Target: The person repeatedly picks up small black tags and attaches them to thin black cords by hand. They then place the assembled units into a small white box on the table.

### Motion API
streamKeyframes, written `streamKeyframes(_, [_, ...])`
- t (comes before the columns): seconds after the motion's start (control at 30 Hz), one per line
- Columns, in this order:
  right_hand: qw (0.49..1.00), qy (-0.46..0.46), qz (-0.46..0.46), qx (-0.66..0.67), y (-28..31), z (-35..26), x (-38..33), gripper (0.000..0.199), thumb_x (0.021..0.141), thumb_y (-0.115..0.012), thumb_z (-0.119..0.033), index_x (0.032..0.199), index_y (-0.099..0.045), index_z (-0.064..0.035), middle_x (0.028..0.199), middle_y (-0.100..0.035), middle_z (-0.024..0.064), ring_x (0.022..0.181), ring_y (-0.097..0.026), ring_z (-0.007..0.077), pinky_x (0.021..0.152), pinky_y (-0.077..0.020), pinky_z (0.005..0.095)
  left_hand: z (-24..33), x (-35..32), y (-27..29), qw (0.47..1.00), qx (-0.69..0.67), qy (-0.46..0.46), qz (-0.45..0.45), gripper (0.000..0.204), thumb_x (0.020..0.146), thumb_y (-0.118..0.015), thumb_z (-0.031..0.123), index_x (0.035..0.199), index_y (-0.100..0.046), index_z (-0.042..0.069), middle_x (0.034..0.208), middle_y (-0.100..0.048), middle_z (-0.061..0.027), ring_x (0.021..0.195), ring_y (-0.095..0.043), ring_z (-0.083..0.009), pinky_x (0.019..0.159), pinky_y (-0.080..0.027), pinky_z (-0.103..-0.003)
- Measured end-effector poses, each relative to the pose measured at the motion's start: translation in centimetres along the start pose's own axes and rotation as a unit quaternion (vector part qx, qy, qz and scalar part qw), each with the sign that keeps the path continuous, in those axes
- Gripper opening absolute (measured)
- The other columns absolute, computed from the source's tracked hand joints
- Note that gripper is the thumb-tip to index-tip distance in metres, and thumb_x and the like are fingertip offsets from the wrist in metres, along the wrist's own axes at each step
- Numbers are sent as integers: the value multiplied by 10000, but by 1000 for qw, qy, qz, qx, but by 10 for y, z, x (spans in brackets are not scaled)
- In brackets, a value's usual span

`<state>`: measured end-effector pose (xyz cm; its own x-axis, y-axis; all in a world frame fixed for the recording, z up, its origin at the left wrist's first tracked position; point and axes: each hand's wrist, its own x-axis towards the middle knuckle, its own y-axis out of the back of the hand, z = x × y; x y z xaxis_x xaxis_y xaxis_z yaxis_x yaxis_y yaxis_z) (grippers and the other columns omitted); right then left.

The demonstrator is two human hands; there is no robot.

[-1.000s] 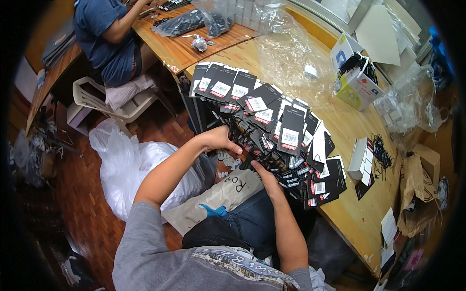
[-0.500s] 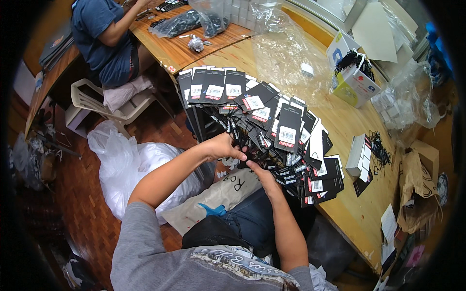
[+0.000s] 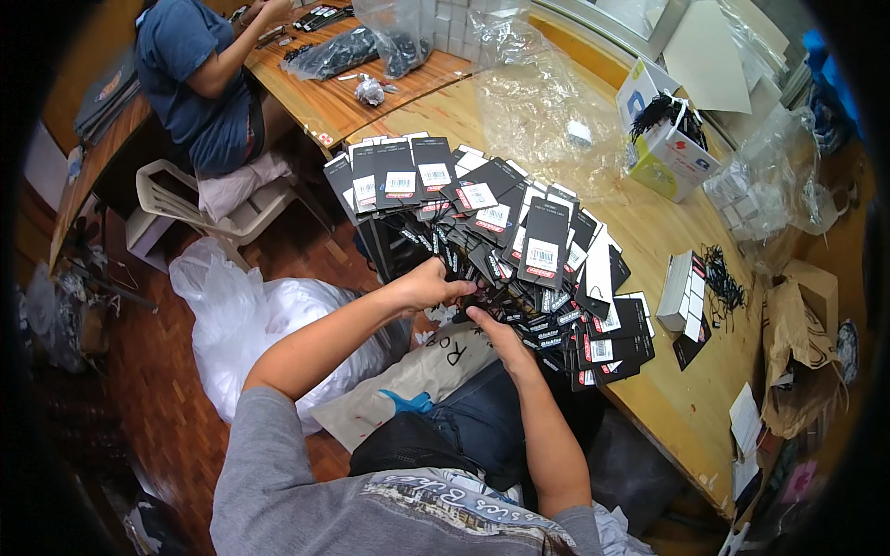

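A wide fan of black hang tags (image 3: 542, 236), with white barcode stickers and red ends, spreads over the near edge of the table. Black cords (image 3: 477, 269) with small black seals converge from the tags toward my hands. My left hand (image 3: 434, 285) is closed on these cords, its thumb pointing right. Just to the right and nearer to me, my right hand (image 3: 496, 332) is also closed at the dark gathered cords, thumb up. The thumbs almost meet. Most of my fingertips are hidden among the dark cords.
Clear plastic sheeting (image 3: 547, 111) and a white box of black cords (image 3: 669, 139) lie beyond the tags. A stack of tags (image 3: 682, 295) and loose cords (image 3: 723, 283) are at right. Left are a white plastic bag (image 3: 287, 324), a chair (image 3: 232, 208) and a seated person (image 3: 190, 83).
The tags at the left end of the fan have shifted slightly. My hands stay together at the cords with only slight movement; the whole view has tilted a little.
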<state>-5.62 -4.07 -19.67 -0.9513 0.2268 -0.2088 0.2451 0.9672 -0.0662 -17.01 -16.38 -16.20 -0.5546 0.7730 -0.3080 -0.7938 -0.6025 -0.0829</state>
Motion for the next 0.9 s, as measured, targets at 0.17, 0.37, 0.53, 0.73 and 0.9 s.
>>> streamKeyframes(0.17, [1000,-3,0,-7,0,-4,-3,429,724,-619,-190,1095,-469,-36,1064,-494,46,949,-452,136,840,-347,264,7,-4,-5,999,43,30,-11,228,778,-520,57,990,-507,-25,902,-563,-53,774,-508,-97,678,-410,-244])
streamKeyframes(0.37, [999,-8,-49,-9,-2,-15,-9,417,714,-627,-187,1075,-478,-41,1023,-505,34,910,-453,133,813,-360,266,8,-13,-23,996,-81,-6,33,154,814,-468,70,930,-526,-13,786,-539,-19,710,-475,-87,626,-386,-228])
streamKeyframes(0.53, [997,-10,-70,-21,-5,-26,-14,368,701,-630,-153,1028,-502,-41,962,-517,18,865,-462,122,772,-374,254,7,-16,-24,993,-115,34,12,92,824,-455,86,802,-515,20,645,-441,18,572,-375,-74,535,-333,-225])
streamKeyframes(0.73, [995,-43,-94,17,-3,-31,-16,306,680,-648,-143,949,-531,-53,878,-527,3,798,-475,102,722,-384,239,7,-19,-35,987,-154,37,15,111,828,-436,78,742,-488,31,610,-396,24,540,-340,-69,497,-311,-216])
streamKeyframes(0.9, [991,-53,-117,32,-2,-31,-19,184,716,-613,-149,867,-551,-64,769,-528,-16,699,-474,76,626,-386,219,-1,-19,-47,989,-141,23,42,123,842,-411,78,787,-489,0,639,-442,-2,549,-366,-69,488,-324,-222])
